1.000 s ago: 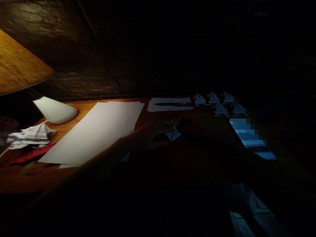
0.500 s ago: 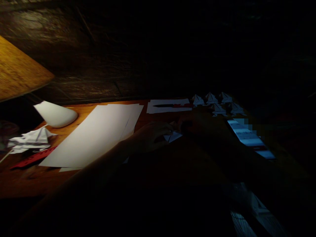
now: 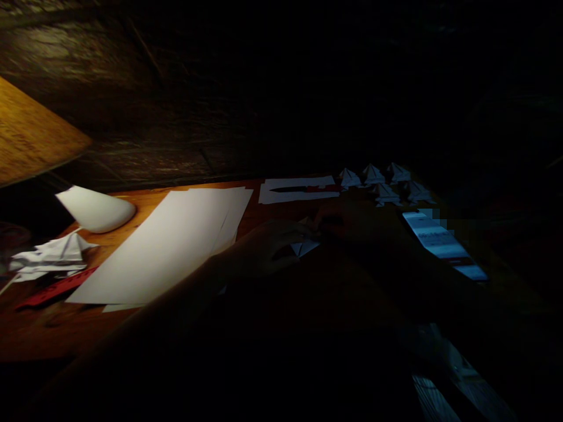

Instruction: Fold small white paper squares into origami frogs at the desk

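Observation:
The scene is very dark. My left hand [image 3: 264, 249] lies on the wooden table [image 3: 145, 196] with its fingers curled onto a small folded white paper [image 3: 304, 247]. My right hand [image 3: 352, 225] sits just right of it in deep shadow, its fingertips pinching the same paper from the other side. Only a small light corner of the paper shows between the two hands.
A stack of white sheets [image 3: 176, 243] lies to the left. A white lamp base [image 3: 94, 209], crumpled paper [image 3: 53, 253] and a red ruler [image 3: 55, 288] sit far left. Behind are a sheet with a knife [image 3: 299, 189] and several folded paper figures [image 3: 382, 181]. A lit phone [image 3: 444, 243] glows right.
The view drifted slightly; both hands stay on the small paper, with less of it showing than a second ago.

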`<state>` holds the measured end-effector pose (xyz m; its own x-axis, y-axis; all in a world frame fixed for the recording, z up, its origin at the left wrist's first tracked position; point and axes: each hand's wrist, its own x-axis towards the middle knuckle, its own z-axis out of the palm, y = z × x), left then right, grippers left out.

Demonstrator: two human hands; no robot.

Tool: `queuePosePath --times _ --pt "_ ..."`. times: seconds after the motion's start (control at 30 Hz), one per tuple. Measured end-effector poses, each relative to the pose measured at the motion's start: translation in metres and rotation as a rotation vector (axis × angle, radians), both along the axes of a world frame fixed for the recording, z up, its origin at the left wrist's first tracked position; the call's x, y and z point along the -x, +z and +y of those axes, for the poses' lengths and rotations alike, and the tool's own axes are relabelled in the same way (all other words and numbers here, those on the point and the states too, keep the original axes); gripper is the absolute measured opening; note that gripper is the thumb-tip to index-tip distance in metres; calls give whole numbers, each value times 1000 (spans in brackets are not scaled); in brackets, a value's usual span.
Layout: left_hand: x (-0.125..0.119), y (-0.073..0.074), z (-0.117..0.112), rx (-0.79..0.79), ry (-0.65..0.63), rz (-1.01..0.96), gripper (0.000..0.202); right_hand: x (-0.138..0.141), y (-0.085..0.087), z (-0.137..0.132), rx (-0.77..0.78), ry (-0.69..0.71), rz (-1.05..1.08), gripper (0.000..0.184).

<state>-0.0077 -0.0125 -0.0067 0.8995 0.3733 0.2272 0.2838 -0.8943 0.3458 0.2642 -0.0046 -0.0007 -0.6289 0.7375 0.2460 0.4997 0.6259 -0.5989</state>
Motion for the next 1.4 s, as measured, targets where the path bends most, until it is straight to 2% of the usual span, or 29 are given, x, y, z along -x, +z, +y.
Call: queuePosePath --times 0.07,0.2,0.3,0.43,0.53,0.67,0.83,0.97,1.4 --pt "0 0 -1 -13 16 22 59 0 5 -4 11 11 14 17" --pt "-1 -4 -3 -36 43 36 54 1 10 -10 -24 -13 -51 23" --pt "-4 -4 -9 -48 55 51 52 4 9 -12 -24 -24 -18 19" --pt "-9 -1 -18 -64 87 78 54 7 5 -12 52 12 88 17" --pt "-12 0 -22 -64 66 87 58 8 4 -12 69 -24 65 18" --pt "-10 -3 -20 -38 20 62 66 7 4 -9 79 -69 41 12" --pt "-7 -7 -16 -26 5 31 61 2 3 -5 55 -143 -10 15" --pt "-7 -5 -16 -37 5 45 56 -1 -1 0 38 -150 -34 8" --pt "-6 -2 -14 -68 7 101 50 4 -9 3 15 -157 -33 12"
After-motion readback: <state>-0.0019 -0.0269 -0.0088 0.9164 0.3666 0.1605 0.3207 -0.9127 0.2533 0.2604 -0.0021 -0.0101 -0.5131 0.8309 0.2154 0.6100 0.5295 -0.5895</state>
